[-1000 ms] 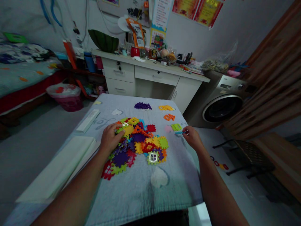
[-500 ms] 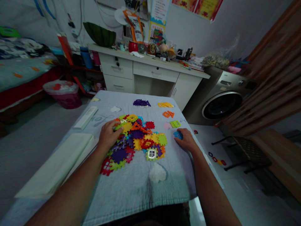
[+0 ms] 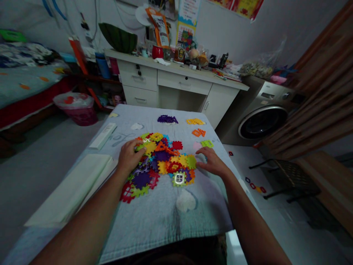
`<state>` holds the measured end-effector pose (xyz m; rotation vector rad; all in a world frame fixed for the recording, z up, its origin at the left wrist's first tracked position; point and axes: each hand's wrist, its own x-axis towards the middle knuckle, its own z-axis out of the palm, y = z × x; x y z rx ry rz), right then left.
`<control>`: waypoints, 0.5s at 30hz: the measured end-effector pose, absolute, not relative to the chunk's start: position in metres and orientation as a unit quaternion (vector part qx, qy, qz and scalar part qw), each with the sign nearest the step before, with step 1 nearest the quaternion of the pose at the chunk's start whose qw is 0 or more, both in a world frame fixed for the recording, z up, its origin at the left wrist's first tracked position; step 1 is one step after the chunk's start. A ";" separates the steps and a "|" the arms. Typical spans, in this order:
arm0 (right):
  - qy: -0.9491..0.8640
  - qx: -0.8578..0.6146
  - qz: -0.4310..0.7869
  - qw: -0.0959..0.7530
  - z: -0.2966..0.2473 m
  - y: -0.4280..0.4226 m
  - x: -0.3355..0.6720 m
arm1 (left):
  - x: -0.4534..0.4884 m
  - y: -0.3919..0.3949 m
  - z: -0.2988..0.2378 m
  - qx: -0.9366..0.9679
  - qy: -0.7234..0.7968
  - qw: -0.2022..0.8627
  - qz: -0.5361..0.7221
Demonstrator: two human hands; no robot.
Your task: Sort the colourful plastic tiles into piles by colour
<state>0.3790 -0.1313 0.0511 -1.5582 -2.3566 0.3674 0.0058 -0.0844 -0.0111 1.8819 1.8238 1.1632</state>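
On the cloth-covered table [image 3: 162, 228] lies a pile of toothed, colourful plastic building pieces [image 3: 162, 156]. My left hand [image 3: 129, 156] rests on the pile's left edge, thumb apart from the fingers, touching a yellow piece [image 3: 150, 148]. My right hand [image 3: 211, 162] reaches in at the pile's right edge with thumb and forefinger spread. Its thumb is close to a yellow-green piece [image 3: 191, 161], and no piece shows between its fingers. A green piece with a window [image 3: 179, 178] lies at the near side of the pile.
Small groups of purple [image 3: 167, 119], yellow [image 3: 195, 121], orange [image 3: 199, 132] and green pieces [image 3: 206, 143] lie along the far and right side. White boxes [image 3: 103, 136] sit on the left. Beyond are a desk [image 3: 140, 79] and a washing machine [image 3: 261, 117]; a stool [image 3: 289, 176] stands right.
My right hand has moved left to the pile's edge, its fingers spreading. The blue piece that was at its fingertips no longer shows. My left hand stays on the pile.
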 end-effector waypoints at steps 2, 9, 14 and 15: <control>-0.840 -0.506 0.156 0.123 0.054 -0.132 0.367 | 0.006 -0.085 -0.011 0.649 0.630 0.137 0.403; -0.839 -0.502 0.177 0.116 0.046 -0.130 0.357 | 0.006 -0.086 -0.008 0.654 0.625 0.139 0.404; -0.833 -0.502 0.164 0.163 0.040 -0.128 0.357 | 0.006 -0.086 -0.008 0.655 0.628 0.138 0.397; -0.832 -0.502 0.161 0.175 0.039 -0.128 0.356 | 0.006 -0.086 -0.009 0.656 0.628 0.137 0.397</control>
